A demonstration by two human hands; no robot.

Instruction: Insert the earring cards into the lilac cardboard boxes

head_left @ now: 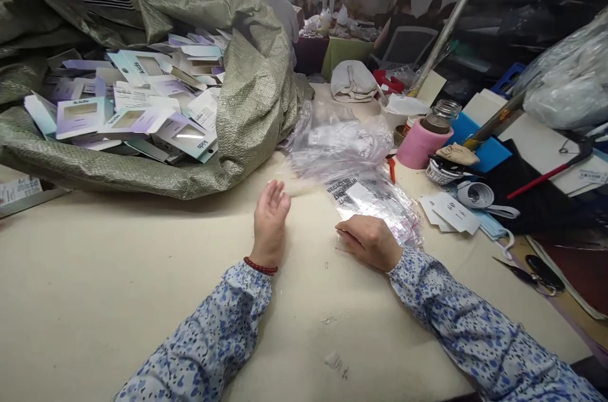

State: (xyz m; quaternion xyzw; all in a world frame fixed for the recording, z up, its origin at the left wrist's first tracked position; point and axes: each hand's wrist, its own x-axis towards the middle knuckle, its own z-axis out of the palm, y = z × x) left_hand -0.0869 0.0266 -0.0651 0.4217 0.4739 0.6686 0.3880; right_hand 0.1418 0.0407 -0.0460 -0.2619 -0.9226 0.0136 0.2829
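Note:
My left hand [272, 221] is raised over the table, its fingers stretched out and nothing held in it. A red beaded bracelet [260, 266] circles that wrist. Closer to the right, my right hand [370, 241] is closed, its fingertips pinching the near edge of a clear plastic bag; the fingers partly hide the grip. Under and behind this hand lies a pile of clear printed bags [389, 212] with pinkish edges. Beyond them, more clear plastic bags [339, 142] lie in a loose heap.
A large green woven sack [256, 98] at left holds many small printed boxes [85, 116]. On the right are a pink tape roll [422, 142], a glass jar [445, 112], white cards [453, 212] and scissors [527, 275]. A small scrap [333, 361] lies near the front. People sit in the background.

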